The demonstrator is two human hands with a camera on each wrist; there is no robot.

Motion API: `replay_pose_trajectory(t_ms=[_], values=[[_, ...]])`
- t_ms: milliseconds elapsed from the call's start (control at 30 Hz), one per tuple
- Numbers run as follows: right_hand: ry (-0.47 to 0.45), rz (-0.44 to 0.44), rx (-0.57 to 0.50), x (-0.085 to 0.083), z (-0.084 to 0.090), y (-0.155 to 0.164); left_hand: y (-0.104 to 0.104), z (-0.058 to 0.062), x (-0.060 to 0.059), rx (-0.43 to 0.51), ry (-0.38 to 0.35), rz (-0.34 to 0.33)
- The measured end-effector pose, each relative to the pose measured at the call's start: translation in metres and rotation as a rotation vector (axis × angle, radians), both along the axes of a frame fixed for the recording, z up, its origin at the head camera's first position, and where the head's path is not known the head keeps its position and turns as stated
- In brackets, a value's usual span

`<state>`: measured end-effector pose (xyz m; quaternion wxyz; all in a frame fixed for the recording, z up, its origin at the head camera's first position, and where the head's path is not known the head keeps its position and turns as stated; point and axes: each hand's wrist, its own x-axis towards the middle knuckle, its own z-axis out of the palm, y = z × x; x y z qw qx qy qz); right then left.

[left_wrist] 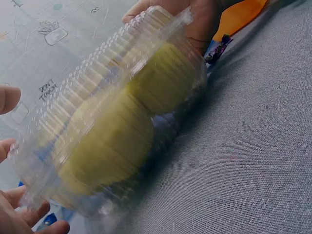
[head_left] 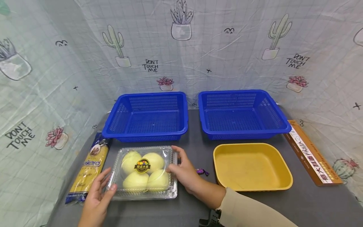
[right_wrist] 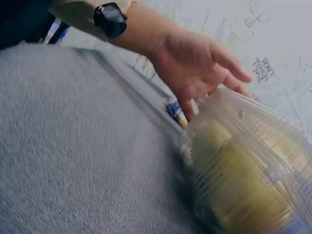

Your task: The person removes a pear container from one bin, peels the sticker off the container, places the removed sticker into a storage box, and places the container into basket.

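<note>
A clear plastic clamshell box (head_left: 143,194) of round pale yellow-green fruit (head_left: 135,181) is in front of me in the head view, with a black and gold label on its lid. My right hand (head_left: 185,171) grips the box's right side, thumb over the lid's edge. At the left side is my left hand (head_left: 97,195), its fingers spread loosely beside the box's edge and thumb by the near corner. The left wrist view shows the box (left_wrist: 161,117) from its near side. In the right wrist view the left hand (right_wrist: 187,63) reaches the box's far end, its fingers fairly straight.
Two blue baskets (head_left: 146,136) (head_left: 246,134) stand at the back against the printed curtain. A yellow tray (head_left: 250,170) is right of the box, with a small purple-wrapped item (head_left: 202,171) between them. A pasta packet (head_left: 90,164) lies left; a long pasta box (head_left: 312,153) lies right.
</note>
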<state>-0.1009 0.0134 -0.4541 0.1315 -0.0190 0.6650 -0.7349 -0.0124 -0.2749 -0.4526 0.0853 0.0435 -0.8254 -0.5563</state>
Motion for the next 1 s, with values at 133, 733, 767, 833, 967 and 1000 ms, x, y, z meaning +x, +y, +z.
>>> replay_pose_trajectory(t_ms=[133,733,767,833,967,1000], values=[[0.007,0.029,0.000,-0.003,0.000,-0.005,-0.001,0.002,-0.001,0.035,-0.028,0.001],[0.347,0.094,0.465,-0.009,0.019,0.006,0.005,-0.002,-0.001,-0.090,0.004,0.070],[0.366,0.107,0.485,-0.009,0.022,0.005,0.006,-0.002,-0.001,-0.099,0.005,0.076],[0.399,0.139,0.531,-0.010,0.029,0.005,0.008,-0.002,-0.002,-0.123,0.004,0.090],[0.436,0.195,0.625,-0.012,0.044,0.004,0.010,0.000,-0.004,-0.160,0.025,0.104],[0.460,0.202,0.656,-0.013,0.047,0.003,0.010,0.000,-0.004,-0.166,0.024,0.108]])
